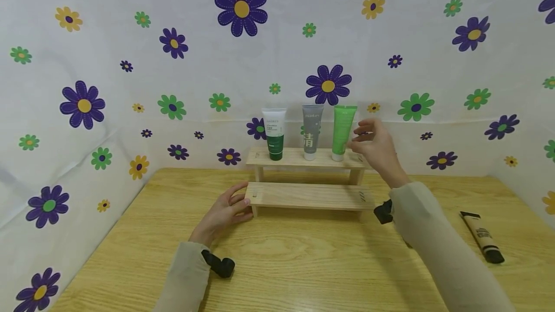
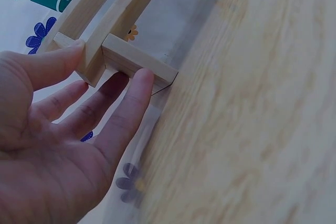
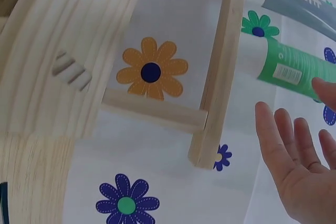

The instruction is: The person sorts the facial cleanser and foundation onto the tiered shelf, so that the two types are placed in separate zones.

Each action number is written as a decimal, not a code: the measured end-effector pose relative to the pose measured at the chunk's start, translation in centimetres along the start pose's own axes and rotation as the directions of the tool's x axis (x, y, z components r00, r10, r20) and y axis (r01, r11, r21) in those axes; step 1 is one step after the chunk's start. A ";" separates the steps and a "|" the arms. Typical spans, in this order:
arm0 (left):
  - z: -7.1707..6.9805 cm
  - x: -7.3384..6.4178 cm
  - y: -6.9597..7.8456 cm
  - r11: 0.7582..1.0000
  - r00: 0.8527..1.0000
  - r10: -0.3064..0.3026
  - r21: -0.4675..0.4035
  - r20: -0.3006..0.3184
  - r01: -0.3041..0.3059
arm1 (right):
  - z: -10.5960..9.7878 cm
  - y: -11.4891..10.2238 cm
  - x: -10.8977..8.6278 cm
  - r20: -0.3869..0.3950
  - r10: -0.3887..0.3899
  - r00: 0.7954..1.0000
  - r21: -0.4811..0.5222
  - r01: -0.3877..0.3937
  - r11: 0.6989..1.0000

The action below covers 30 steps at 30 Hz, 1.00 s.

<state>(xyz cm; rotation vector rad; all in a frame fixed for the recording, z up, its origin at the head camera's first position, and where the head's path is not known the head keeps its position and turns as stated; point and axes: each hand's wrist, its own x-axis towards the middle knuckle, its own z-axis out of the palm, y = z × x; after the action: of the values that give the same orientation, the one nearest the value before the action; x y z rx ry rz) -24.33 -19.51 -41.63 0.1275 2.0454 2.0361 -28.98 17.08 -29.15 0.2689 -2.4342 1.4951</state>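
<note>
A two-step wooden rack (image 1: 310,195) stands on the table. My left hand (image 1: 225,210) holds its left end, the thumb at the lower step's edge and the fingers by the leg (image 2: 139,61). On the upper step three squeeze tubes stand upright on their caps: a white and green tube (image 1: 275,134), a grey tube (image 1: 310,131) and a bright green tube (image 1: 343,131). My right hand (image 1: 376,146) is just right of the green tube, its fingers spread and loosely bent. In the right wrist view a gap shows between the fingers and the green tube (image 3: 294,69).
A beige tube with a black cap (image 1: 482,237) lies on the wood-grain table (image 1: 277,268) at the right. Behind the rack hangs a white cloth (image 1: 191,76) with printed flowers. Each wrist wears a black camera mount.
</note>
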 end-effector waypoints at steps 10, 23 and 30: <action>-0.1 -0.2 0.1 1.000 1.000 0.010 0.025 0.015 -0.010 | -1.7 1.4 -1.0 0.014 -0.004 1.000 0.038 0.003 0.999; -0.1 -0.2 0.0 1.000 0.999 0.022 0.016 0.027 -0.022 | -3.5 2.7 -2.6 0.026 0.024 0.999 0.019 -0.025 1.000; -0.2 -0.1 0.0 1.000 0.999 0.024 0.012 0.032 -0.024 | -4.3 3.7 -3.4 0.047 0.032 0.998 0.059 -0.035 0.998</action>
<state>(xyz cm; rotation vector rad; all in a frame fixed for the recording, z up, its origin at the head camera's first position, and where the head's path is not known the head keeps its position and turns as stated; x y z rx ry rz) -24.28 -19.70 -41.63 0.1867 2.0466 2.0227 -26.29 22.60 -31.53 0.2786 -2.4434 1.5954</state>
